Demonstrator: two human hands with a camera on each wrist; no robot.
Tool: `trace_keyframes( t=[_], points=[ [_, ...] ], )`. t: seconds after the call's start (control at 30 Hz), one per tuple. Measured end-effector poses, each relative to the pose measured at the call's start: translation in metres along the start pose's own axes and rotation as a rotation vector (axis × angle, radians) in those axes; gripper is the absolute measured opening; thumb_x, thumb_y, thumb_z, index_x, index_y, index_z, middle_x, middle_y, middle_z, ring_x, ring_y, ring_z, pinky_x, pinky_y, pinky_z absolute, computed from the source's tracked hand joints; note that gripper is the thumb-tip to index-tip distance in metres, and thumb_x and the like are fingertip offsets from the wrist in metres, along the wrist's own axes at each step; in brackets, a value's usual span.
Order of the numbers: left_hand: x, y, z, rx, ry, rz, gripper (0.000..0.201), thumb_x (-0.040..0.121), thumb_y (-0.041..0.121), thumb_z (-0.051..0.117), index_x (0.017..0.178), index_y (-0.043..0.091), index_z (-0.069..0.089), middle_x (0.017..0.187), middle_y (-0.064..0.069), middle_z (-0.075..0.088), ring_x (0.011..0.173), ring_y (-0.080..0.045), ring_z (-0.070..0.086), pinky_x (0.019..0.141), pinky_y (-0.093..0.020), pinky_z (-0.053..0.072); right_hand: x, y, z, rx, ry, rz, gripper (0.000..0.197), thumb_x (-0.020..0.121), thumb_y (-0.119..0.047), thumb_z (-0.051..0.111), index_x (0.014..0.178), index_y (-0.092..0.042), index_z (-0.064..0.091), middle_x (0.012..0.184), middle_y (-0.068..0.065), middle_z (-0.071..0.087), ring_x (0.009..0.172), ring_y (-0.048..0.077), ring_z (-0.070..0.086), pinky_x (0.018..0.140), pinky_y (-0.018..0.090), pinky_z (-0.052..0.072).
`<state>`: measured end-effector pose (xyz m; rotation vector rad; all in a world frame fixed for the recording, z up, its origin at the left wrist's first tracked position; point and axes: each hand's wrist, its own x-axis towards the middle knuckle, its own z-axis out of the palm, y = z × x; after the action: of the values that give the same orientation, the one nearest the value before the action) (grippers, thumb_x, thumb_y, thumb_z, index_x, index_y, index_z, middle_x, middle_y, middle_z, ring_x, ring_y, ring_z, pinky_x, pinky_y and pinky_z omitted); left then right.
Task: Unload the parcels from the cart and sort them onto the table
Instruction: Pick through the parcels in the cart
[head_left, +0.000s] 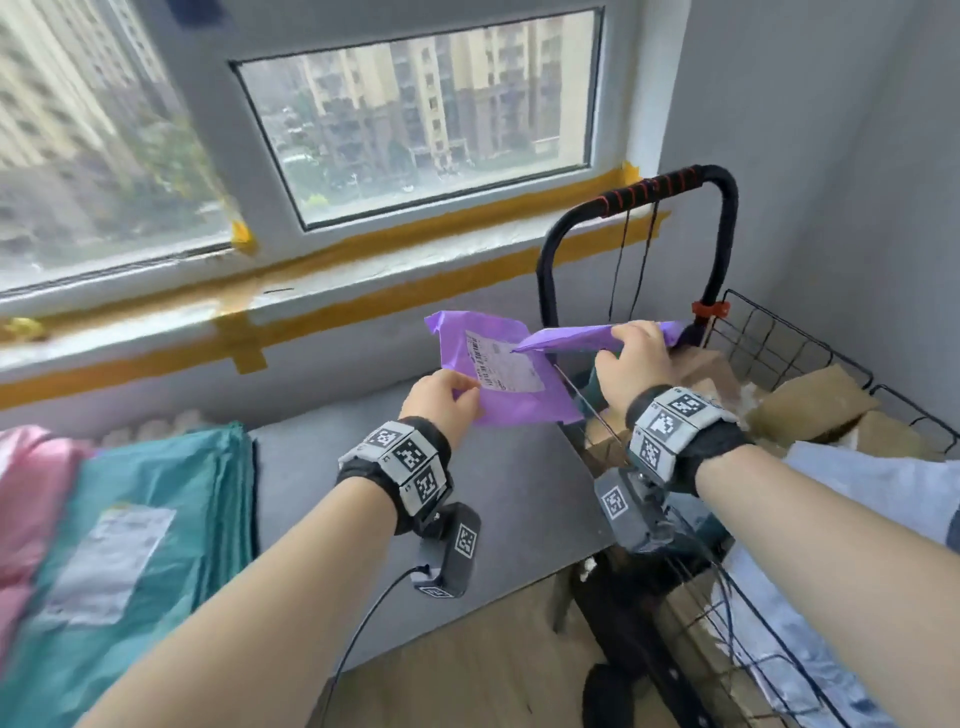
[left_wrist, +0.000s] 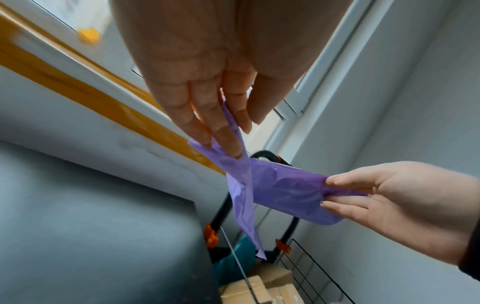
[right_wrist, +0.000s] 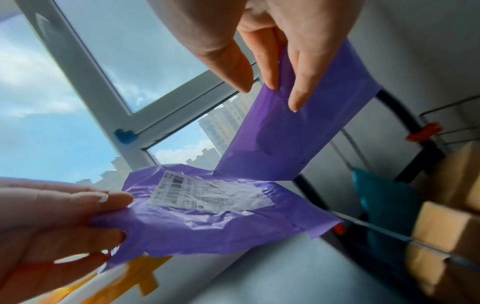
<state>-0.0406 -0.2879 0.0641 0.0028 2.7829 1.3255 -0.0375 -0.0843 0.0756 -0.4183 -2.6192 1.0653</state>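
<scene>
The grey table (head_left: 498, 493) is seen on the left with a stack of teal mailers (head_left: 156, 493) over pink ones (head_left: 26, 467); the wire cart (head_left: 779, 364) stands at its right end, with brown cartons (head_left: 815, 400) and a teal bag (left_wrist: 233, 261) left inside; the unloading is judged partly done. Two purple mailers are held in the air between cart and table. The labelled purple mailer (head_left: 498, 369) is pinched at one corner by the left hand (head_left: 441, 405); a slip from so small a hold is judged likely, since the film hangs limp. The plain purple mailer (head_left: 587, 335) is gripped at its end by the right hand (head_left: 636, 358), thumb below and fingers above; its free end overlaps the label, so snagging between the two could be caused if they are drawn apart carelessly.
</scene>
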Motion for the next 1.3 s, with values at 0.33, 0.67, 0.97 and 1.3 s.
trace_keyframes(
  t=[0.33, 0.67, 0.97, 1.3],
  points=[
    [-0.114, -0.107, -0.145, -0.078, 0.376, -0.226, 0.01, 0.086, 0.016, 0.058, 0.086, 0.019, 0.067, 0.093, -0.011, 0.072, 0.089, -0.026, 0.069, 0.088, -0.04, 0.054, -0.086, -0.15, 0.095, 0.111, -0.26, -0.346, 0.039, 0.087, 0.0, 0.049, 0.126, 0.007, 0.051, 0.134, 0.02, 0.045, 0.127, 0.027, 0.04, 0.104, 0.019, 0.019],
    [-0.209, -0.139, -0.201, -0.041, 0.744, -0.384, 0.022, 0.086, 0.013, 0.063, 0.107, 0.009, 0.061, 0.098, -0.002, 0.063, 0.086, -0.012, 0.057, 0.084, -0.017, 0.044, -0.15, -0.237, 0.162, 0.303, -0.5, -0.664, 0.03, 0.091, -0.009, 0.054, 0.115, 0.009, 0.059, 0.122, 0.021, 0.056, 0.121, 0.031, 0.047, 0.1, 0.023, 0.027],
    [-0.258, -0.168, -0.222, 0.013, 0.979, -0.595, 0.024, 0.089, 0.013, 0.06, 0.112, 0.006, 0.064, 0.112, -0.007, 0.065, 0.099, -0.016, 0.058, 0.086, -0.017, 0.039, -0.195, -0.265, 0.198, 0.472, -0.689, -0.713, 0.028, 0.094, -0.017, 0.052, 0.109, 0.004, 0.065, 0.115, 0.014, 0.06, 0.11, 0.026, 0.054, 0.095, 0.026, 0.037],
    [-0.277, -0.247, -0.276, -0.041, 1.02, -0.619, 0.015, 0.088, 0.008, 0.061, 0.102, 0.004, 0.064, 0.099, -0.006, 0.062, 0.084, -0.013, 0.051, 0.074, -0.013, 0.037, -0.23, -0.3, 0.244, 0.621, -0.712, -0.637, 0.024, 0.091, -0.014, 0.057, 0.089, 0.005, 0.071, 0.091, -0.004, 0.059, 0.1, 0.032, 0.061, 0.092, 0.05, 0.049]
  ],
)
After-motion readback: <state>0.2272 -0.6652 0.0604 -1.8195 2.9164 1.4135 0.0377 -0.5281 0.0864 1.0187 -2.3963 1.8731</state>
